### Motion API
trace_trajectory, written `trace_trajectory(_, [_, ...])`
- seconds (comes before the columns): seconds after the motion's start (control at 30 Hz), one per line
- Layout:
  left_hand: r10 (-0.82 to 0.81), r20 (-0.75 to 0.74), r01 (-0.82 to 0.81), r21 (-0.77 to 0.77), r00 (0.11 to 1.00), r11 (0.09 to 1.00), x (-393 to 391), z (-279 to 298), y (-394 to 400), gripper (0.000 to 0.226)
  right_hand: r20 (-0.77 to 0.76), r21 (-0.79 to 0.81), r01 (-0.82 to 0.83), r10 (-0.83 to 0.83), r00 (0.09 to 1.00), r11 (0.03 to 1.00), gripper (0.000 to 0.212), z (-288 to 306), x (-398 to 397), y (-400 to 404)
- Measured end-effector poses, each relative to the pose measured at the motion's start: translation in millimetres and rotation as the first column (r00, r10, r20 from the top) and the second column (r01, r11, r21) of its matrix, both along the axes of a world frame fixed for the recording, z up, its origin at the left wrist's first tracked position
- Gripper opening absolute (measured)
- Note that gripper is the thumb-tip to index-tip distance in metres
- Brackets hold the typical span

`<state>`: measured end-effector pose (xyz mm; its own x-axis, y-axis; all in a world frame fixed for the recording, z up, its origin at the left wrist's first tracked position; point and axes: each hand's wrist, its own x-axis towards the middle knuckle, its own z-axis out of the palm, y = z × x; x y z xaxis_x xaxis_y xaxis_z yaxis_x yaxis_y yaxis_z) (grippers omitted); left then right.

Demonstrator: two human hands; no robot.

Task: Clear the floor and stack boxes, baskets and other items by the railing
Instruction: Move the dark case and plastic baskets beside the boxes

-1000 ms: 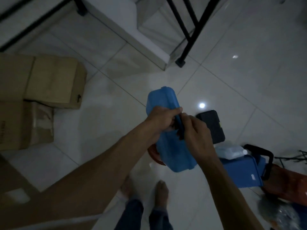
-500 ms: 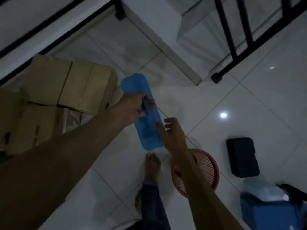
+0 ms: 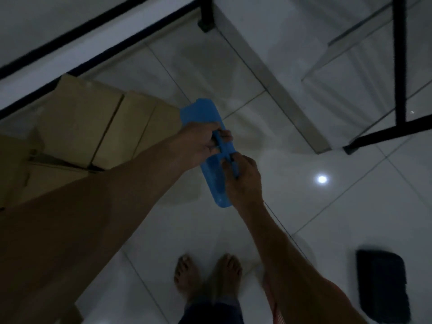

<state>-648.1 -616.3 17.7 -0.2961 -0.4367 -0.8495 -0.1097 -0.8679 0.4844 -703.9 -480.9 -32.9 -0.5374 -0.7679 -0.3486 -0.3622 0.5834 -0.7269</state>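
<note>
A blue plastic case [image 3: 211, 146], long with rounded corners, is held edge-up in the air by its handle, just right of the stacked cardboard boxes [image 3: 93, 127], which are set against the black railing [image 3: 117, 26].

Blue case [image 3: 211, 174], tan cardboard boxes [image 3: 93, 127], black railing [image 3: 400, 66].
</note>
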Motion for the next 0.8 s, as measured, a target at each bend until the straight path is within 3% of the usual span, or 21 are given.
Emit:
trace_trajectory(0.17, [-0.126,-0.062,0.124,-0.035,0.990,0.992,-12,-29,-37,0.019,0.119,0.010,0.148,-0.148,0.982,0.989,0.018,-24,-21,-44])
trace_trajectory(0.27, [-0.281,0.144,0.306,-0.202,0.949,0.930,-15,-52,-64,0.028,0.158,0.033,0.196,-0.199,0.967,0.980,0.023,-40,-47,-72])
trace_trajectory(0.37, [-0.309,0.368,0.434,-0.331,0.877,0.838,-3,-84,-92,0.025,0.197,0.052,0.191,-0.198,0.960,0.980,0.024,-56,-65,-99])
trace_trajectory(0.5, [-0.267,0.326,0.354,-0.248,0.907,0.902,-2,-115,-112,0.021,0.203,0.014,0.144,-0.144,0.968,0.989,0.025,-72,-80,-136])
trace_trajectory(0.63, [-0.206,0.224,0.247,-0.176,0.953,0.953,-21,-116,-148,0.041,0.155,-0.034,0.058,-0.052,0.987,0.998,0.020,-96,-87,-193])
trace_trajectory(0.7, [-0.328,0.159,0.352,-0.155,0.931,0.923,-21,-123,-159,0.053,0.137,-0.035,0.005,0.000,0.991,0.999,0.019,-109,-90,-219])
trace_trajectory(0.8, [-0.482,0.294,0.504,0.000,0.825,0.864,-6,-175,-97,0.053,0.100,-0.015,-0.092,0.093,0.991,0.996,0.019,-127,-94,-243])
